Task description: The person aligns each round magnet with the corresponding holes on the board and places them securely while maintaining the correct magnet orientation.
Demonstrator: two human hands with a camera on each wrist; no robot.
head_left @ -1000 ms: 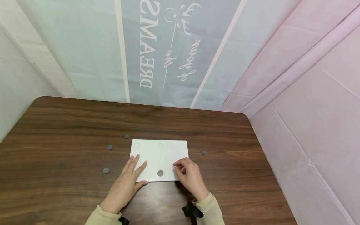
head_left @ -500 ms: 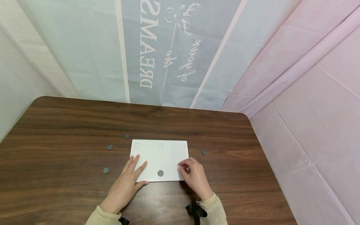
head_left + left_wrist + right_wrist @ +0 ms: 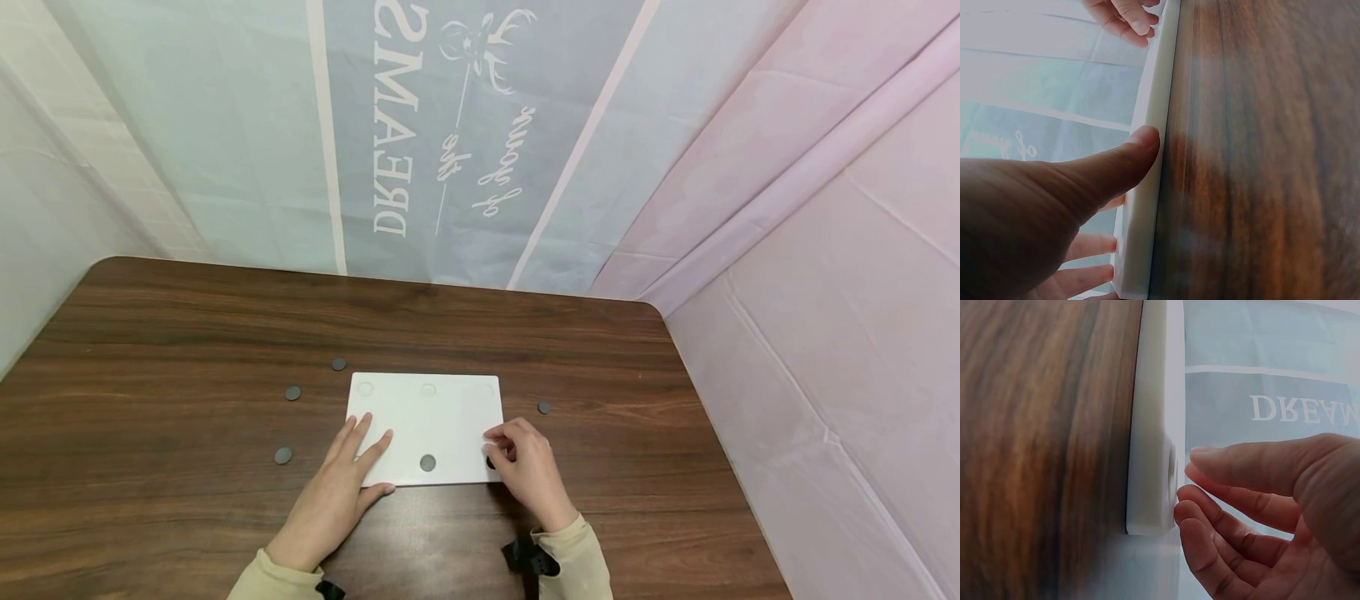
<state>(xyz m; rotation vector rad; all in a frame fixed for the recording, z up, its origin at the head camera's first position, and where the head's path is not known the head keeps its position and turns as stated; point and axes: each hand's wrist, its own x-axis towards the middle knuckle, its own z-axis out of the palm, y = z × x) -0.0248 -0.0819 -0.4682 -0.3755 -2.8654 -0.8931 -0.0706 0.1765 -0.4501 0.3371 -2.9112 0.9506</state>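
A white rectangular board [image 3: 450, 417] with round recesses lies on the table. My left hand [image 3: 330, 492] rests on its left end, fingers spread, thumb along the near edge. At the right end is my right hand [image 3: 528, 467], its thumb and fingers loosely curled close to the surface. No object shows between those fingertips in the right wrist view. A dark disc [image 3: 490, 462] shows at the near right corner, partly hidden by the right thumb. Another grey disc [image 3: 427, 462] sits at the middle of the near edge. The left hand hides the near left corner.
Loose grey discs lie left of the board: a far one [image 3: 339, 364], a middle one [image 3: 292, 392] and a near one [image 3: 282, 455]. One more disc [image 3: 543, 407] lies to the right. A printed curtain [image 3: 465, 167] hangs behind the wooden table [image 3: 187, 333].
My right hand has shifted right along the board, and the dark disc at the near right corner has come partly into sight. The left hand has stayed in place.
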